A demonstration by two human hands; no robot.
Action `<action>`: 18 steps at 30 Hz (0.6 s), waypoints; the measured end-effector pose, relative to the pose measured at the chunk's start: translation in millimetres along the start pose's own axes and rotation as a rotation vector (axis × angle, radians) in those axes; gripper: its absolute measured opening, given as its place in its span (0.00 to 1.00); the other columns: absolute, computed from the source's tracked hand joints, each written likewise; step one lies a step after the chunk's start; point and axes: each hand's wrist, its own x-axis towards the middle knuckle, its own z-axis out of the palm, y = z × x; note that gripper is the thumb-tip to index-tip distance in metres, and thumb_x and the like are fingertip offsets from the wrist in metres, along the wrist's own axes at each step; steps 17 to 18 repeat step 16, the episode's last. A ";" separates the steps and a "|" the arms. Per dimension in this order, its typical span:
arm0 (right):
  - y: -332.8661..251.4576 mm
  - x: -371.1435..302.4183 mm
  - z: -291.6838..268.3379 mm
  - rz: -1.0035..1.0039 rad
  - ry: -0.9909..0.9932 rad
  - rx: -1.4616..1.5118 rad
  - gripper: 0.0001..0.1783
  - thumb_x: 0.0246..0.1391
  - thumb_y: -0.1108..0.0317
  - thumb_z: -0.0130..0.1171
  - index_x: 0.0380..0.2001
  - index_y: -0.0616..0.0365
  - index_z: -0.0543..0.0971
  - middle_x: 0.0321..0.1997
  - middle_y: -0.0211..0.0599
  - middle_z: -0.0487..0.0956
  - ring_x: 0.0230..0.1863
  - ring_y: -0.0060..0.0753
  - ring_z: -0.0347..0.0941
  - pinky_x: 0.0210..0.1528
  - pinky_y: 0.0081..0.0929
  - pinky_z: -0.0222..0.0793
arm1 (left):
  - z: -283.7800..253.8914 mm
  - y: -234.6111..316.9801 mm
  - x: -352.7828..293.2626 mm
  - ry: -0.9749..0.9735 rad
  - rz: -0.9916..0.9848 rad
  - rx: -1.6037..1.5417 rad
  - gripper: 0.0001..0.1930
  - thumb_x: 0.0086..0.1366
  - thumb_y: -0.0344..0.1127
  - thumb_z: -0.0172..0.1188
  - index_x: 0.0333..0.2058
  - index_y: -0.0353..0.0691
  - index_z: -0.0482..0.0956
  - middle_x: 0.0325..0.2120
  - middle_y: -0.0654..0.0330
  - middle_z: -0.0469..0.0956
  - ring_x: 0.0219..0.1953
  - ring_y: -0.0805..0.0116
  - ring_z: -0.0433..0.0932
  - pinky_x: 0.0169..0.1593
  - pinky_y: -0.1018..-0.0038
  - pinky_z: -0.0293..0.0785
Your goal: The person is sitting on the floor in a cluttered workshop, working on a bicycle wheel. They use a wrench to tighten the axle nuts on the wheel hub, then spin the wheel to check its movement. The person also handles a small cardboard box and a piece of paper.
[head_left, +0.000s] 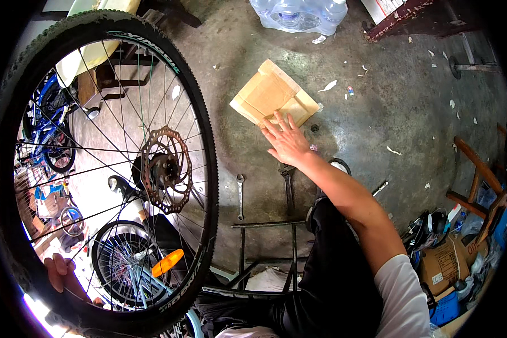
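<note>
My left hand (pixel 62 273) grips the lower left of a bicycle wheel (pixel 207 169), its fingers wrapped over the rim. The wheel stands upright, large on the left, with a black knobby tyre, a rusty disc brake rotor (pixel 180 197) and an orange reflector (pixel 168 262) by the spokes. My right hand (pixel 287 141) reaches forward, fingers spread, over the near edge of a folded piece of cardboard (pixel 270 87) on the floor; whether it touches I cannot tell. Nearer me lie a combination wrench (pixel 240 197) and an adjustable wrench (pixel 288 188), whose head is just below that hand.
A dark metal frame (pixel 267 224) stands before my legs. Wrapped water bottles (pixel 301 14) sit at the far side. Rightward are a wooden frame (pixel 476 169), a cardboard box (pixel 445 265) and clutter. Seen through and past the spokes are a blue bicycle (pixel 53 129) and another wheel (pixel 104 253).
</note>
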 end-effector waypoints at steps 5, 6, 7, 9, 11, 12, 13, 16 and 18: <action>19.8 11.9 -9.4 0.270 0.459 0.182 0.33 0.56 0.52 0.61 0.63 0.50 0.69 0.67 0.45 0.61 0.67 0.53 0.57 0.70 0.55 0.52 | -9.7 -1.8 -4.7 0.001 0.018 0.043 0.23 0.66 0.48 0.54 0.54 0.40 0.68 0.28 0.63 0.66 0.33 0.65 0.65 0.45 0.62 0.65; 30.4 13.0 -10.6 0.271 0.460 0.177 0.33 0.56 0.52 0.61 0.63 0.50 0.69 0.67 0.45 0.61 0.67 0.53 0.57 0.70 0.55 0.52 | -14.2 -3.5 -5.1 0.004 0.027 0.053 0.23 0.67 0.48 0.54 0.54 0.41 0.69 0.27 0.63 0.66 0.31 0.65 0.65 0.44 0.63 0.66; 37.4 15.0 -20.8 0.340 0.529 0.188 0.35 0.53 0.54 0.64 0.63 0.50 0.68 0.66 0.46 0.62 0.67 0.53 0.58 0.68 0.55 0.53 | -19.0 -3.9 -7.3 0.002 0.028 0.074 0.22 0.67 0.47 0.54 0.53 0.41 0.69 0.26 0.63 0.66 0.30 0.66 0.65 0.43 0.64 0.66; 48.1 19.8 -25.1 0.413 0.622 0.240 0.42 0.47 0.57 0.71 0.64 0.48 0.66 0.63 0.51 0.63 0.62 0.54 0.61 0.64 0.53 0.58 | -29.2 -3.5 -10.7 0.009 0.047 0.109 0.20 0.68 0.46 0.53 0.52 0.41 0.70 0.25 0.64 0.66 0.27 0.67 0.65 0.42 0.65 0.66; 54.1 23.6 -24.6 0.437 0.580 0.317 0.42 0.47 0.56 0.71 0.64 0.48 0.66 0.62 0.51 0.65 0.60 0.54 0.63 0.62 0.52 0.59 | -35.8 -6.2 -11.8 0.012 0.066 0.148 0.18 0.69 0.45 0.52 0.52 0.41 0.71 0.23 0.64 0.66 0.25 0.68 0.65 0.40 0.66 0.66; 57.1 24.3 -24.2 0.462 0.537 0.393 0.42 0.47 0.54 0.71 0.65 0.48 0.66 0.60 0.52 0.66 0.58 0.54 0.64 0.61 0.50 0.61 | -38.4 -7.3 -12.4 0.013 0.078 0.166 0.17 0.70 0.45 0.52 0.51 0.41 0.71 0.22 0.64 0.66 0.24 0.68 0.65 0.39 0.67 0.66; 61.3 21.9 -25.9 0.468 0.479 0.334 0.43 0.50 0.51 0.69 0.66 0.50 0.63 0.59 0.52 0.68 0.56 0.53 0.67 0.57 0.47 0.65 | -40.6 -11.8 -11.4 0.007 0.090 0.174 0.17 0.70 0.44 0.51 0.51 0.41 0.71 0.22 0.65 0.66 0.22 0.69 0.65 0.38 0.67 0.66; 48.0 26.5 -6.5 0.483 0.436 0.316 0.43 0.53 0.48 0.66 0.66 0.53 0.63 0.55 0.55 0.71 0.53 0.50 0.70 0.56 0.47 0.67 | -70.8 -16.9 -54.6 -0.003 0.086 0.168 0.15 0.71 0.43 0.51 0.50 0.42 0.72 0.20 0.65 0.66 0.20 0.70 0.65 0.36 0.68 0.67; 48.0 26.5 -6.5 0.483 0.436 0.316 0.43 0.53 0.48 0.66 0.66 0.53 0.63 0.55 0.55 0.71 0.53 0.50 0.70 0.56 0.47 0.67 | -70.8 -16.9 -54.6 -0.003 0.086 0.168 0.15 0.71 0.43 0.51 0.50 0.42 0.72 0.20 0.65 0.66 0.20 0.70 0.65 0.36 0.68 0.67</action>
